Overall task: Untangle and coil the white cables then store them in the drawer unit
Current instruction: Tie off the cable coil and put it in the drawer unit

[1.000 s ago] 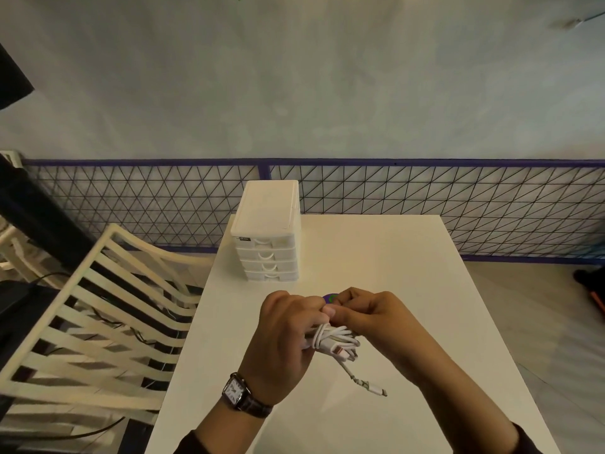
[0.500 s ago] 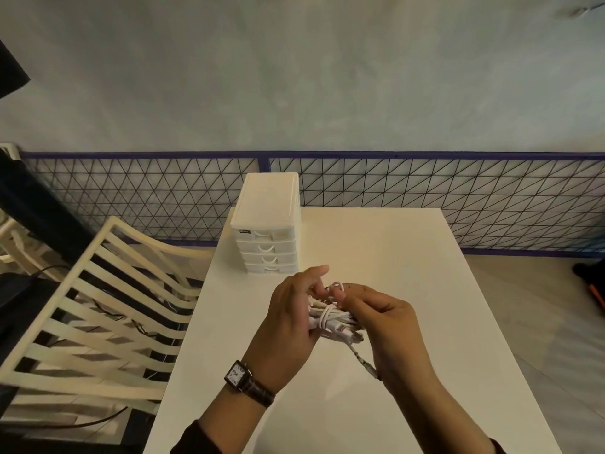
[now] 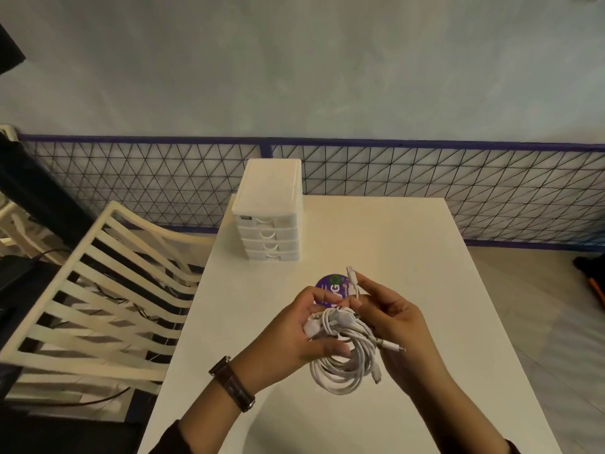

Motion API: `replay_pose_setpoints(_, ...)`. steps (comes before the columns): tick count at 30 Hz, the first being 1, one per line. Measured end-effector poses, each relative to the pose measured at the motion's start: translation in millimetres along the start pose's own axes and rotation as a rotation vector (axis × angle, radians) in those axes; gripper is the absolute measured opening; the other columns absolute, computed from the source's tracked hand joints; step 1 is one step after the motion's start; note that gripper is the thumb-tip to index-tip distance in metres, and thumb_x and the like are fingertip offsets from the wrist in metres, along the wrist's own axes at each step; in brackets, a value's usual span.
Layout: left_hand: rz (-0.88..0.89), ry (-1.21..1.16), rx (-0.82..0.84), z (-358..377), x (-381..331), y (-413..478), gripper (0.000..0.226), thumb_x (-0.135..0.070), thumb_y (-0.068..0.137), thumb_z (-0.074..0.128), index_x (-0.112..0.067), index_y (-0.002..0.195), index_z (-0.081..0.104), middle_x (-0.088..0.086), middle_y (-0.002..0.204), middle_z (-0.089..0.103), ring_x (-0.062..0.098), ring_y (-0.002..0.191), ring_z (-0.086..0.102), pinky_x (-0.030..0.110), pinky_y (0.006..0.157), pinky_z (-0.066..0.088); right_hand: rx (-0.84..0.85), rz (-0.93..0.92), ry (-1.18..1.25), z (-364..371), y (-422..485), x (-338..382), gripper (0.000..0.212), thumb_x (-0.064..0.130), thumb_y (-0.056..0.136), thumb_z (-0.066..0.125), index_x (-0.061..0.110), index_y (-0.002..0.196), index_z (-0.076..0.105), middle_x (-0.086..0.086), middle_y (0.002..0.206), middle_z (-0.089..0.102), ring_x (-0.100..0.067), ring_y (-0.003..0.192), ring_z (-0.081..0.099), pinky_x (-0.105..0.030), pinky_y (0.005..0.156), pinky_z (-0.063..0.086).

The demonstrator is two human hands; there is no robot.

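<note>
I am drawing my hands apart from where they were bunched half a second ago, and one plug is now standing free above the bundle. My right fingers are pinching that cable end, its short stiff length pointing up and away toward the drawer unit. My left hand is curling round the white cables, thumb pressing under the knot while the loops are hanging open below. My right hand is sitting just beside the bundle. Everything is hovering over the table on my side of the drawer unit, with a purple sticker lying between. I am judging the next pull runs along that end, away from my left hand.
</note>
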State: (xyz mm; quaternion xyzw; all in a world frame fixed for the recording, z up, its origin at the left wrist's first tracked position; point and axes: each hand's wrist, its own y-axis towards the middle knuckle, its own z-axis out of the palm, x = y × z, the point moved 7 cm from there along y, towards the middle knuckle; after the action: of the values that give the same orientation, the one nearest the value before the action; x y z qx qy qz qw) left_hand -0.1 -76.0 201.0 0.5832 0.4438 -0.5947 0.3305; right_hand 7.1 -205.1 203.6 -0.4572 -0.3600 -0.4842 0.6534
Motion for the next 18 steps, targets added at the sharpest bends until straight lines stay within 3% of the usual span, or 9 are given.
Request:
replay_pose_setpoints(3,-0.039,-0.013,-0.02,4.5,14.4,-6.9,0.048,-0.046,0.065,0.076,-0.02,0.097,0.051,-0.016,0.085,0.066,-0.001,0.081,0.06,0.017,0.073,0.046,0.09,-0.019,-0.145,-5.4,-6.0,-3.8,0.031,0.002,0.089,0.053,0.022,0.097,0.076,-0.029,0.089,0.064,-0.028,0.079,0.062,-0.037,0.068,0.055)
replay_pose_setpoints(6,-0.066,0.177,-0.037,5.4,18.2,-8.0,0.033,-0.043,0.068,0.073,-0.03,0.086,0.048,-0.015,0.077,0.059,-0.005,0.071,0.053,0.017,0.068,0.043,0.217,-0.018,-0.255,-4.6,-9.6,-0.8,0.025,0.008,0.088,0.056,0.02,0.095,0.077,-0.006,0.08,0.069,-0.02,0.078,0.066,-0.027,0.067,0.054)
replay_pose_setpoints(8,-0.063,0.306,-0.056,4.4,14.9,-6.8,0.031,-0.038,0.074,0.074,-0.033,0.084,0.045,-0.015,0.077,0.058,-0.005,0.067,0.051,0.017,0.064,0.041,0.262,-0.11,-0.442,-3.8,-11.1,6.0,0.017,0.014,0.084,0.064,0.015,0.096,0.076,-0.007,0.09,0.072,-0.022,0.087,0.068,-0.033,0.077,0.055)
replay_pose_setpoints(10,-0.038,0.397,-0.096,4.6,8.7,-5.6,0.028,-0.033,0.078,0.071,-0.032,0.086,0.045,-0.012,0.079,0.059,0.0,0.069,0.053,0.02,0.063,0.041,0.24,-0.212,-0.589,-3.9,-11.6,12.7,0.015,0.01,0.083,0.068,0.016,0.093,0.077,-0.006,0.089,0.072,-0.021,0.087,0.067,-0.035,0.08,0.055)
replay_pose_setpoints(13,-0.001,0.49,-0.149,7.2,1.4,-3.2,0.026,-0.035,0.079,0.069,-0.03,0.091,0.047,-0.011,0.086,0.062,0.004,0.077,0.058,0.019,0.065,0.044,0.187,-0.247,-0.617,-4.9,-10.9,15.2,0.011,0.006,0.079,0.071,0.014,0.082,0.078,-0.004,0.082,0.07,-0.017,0.081,0.067,-0.032,0.075,0.055)
replay_pose_setpoints(18,-0.06,0.268,-0.018,7.9,7.0,-1.3,0.033,-0.025,0.078,0.073,-0.034,0.101,0.051,-0.013,0.099,0.063,-0.001,0.087,0.061,0.017,0.076,0.05,0.07,-0.233,-0.534,-14.2,-8.8,15.1,0.007,-0.001,0.077,0.07,0.006,0.075,0.071,-0.006,0.076,0.07,-0.011,0.071,0.067,-0.02,0.065,0.052)
